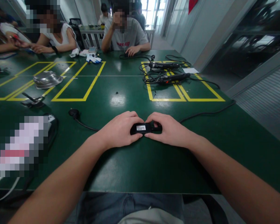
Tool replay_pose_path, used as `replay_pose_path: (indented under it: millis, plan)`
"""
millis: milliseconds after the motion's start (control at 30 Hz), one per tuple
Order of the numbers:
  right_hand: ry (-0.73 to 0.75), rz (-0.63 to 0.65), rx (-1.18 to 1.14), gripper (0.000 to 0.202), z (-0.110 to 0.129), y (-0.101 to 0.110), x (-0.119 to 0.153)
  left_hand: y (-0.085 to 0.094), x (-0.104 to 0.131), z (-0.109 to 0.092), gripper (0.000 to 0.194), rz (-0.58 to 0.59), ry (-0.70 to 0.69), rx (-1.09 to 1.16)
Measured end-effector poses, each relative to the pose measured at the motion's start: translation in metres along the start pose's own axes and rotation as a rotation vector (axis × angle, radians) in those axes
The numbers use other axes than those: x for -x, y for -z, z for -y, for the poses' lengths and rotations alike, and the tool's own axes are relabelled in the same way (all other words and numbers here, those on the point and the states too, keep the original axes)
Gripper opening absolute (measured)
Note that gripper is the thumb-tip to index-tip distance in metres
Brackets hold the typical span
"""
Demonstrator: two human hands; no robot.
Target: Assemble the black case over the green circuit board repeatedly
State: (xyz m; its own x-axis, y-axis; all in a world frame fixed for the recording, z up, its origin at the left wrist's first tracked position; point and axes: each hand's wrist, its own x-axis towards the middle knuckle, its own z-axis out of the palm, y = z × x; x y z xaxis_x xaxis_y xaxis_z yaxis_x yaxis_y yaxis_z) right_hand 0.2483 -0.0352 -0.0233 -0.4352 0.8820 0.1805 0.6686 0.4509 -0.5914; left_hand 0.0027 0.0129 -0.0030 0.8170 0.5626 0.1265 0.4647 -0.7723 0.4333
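Observation:
A small black power adapter (141,128) with a white printed label lies across the space between my hands, low over the green table. My left hand (120,129) is closed around its left end, thumb below and fingers above. My right hand (171,129) pinches the right end, where a black connector or cable end shows; whether that part is seated in the adapter I cannot tell. From beneath my left hand a black cord runs left to a power plug (74,113). Another black cord (206,114) leads from behind my right hand toward the table's right edge.
Black corded tools (175,77) lie in yellow-taped areas at the far right. A metal bowl (48,79) and a small dark tool (34,100) are on the left, near a blurred pale object (21,143). White-and-blue gloves (93,59) lie farther back. People sit across the table.

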Motion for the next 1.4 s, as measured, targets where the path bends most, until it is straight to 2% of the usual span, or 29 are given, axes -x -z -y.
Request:
replay_pose_path:
  millis: [1400]
  plan:
    - [-0.014,0.019,0.032,0.023,0.0027,0.0011,-0.0003,0.0013,0.0009,-0.0034,0.024,0.024,0.016,-0.037]
